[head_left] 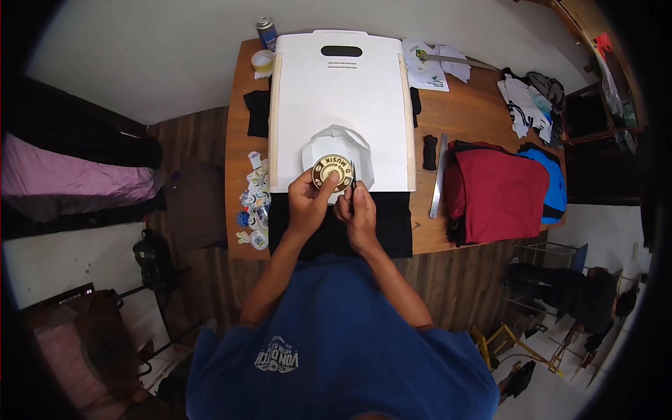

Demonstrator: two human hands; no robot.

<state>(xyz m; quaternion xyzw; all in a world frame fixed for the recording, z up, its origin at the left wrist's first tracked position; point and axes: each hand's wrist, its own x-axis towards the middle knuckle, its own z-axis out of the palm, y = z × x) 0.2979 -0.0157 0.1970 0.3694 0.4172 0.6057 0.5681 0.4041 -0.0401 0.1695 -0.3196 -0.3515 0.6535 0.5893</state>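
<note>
My left hand (310,203) pinches a round brown-and-cream printed cutout (325,164) by its lower part, thumb on the face. Small dark scissors (353,175) are gripped in my right hand (360,218), blades pointing away from me along the cutout's right edge. Beneath both lies a crumpled, roughly round piece of white film or paper (360,150), on the near end of a large white board (336,98) with an oval slot. Black cloth (392,220) shows below the board's near edge, partly under my forearms.
The board rests on a wooden table (455,105). Several small printed cutouts (256,199) lie at the left. A steel ruler (438,178) and stacked red fabric (490,192) are at the right, with blue fabric (553,178) beyond. A spray can (266,31) and tape roll (263,61) stand far left.
</note>
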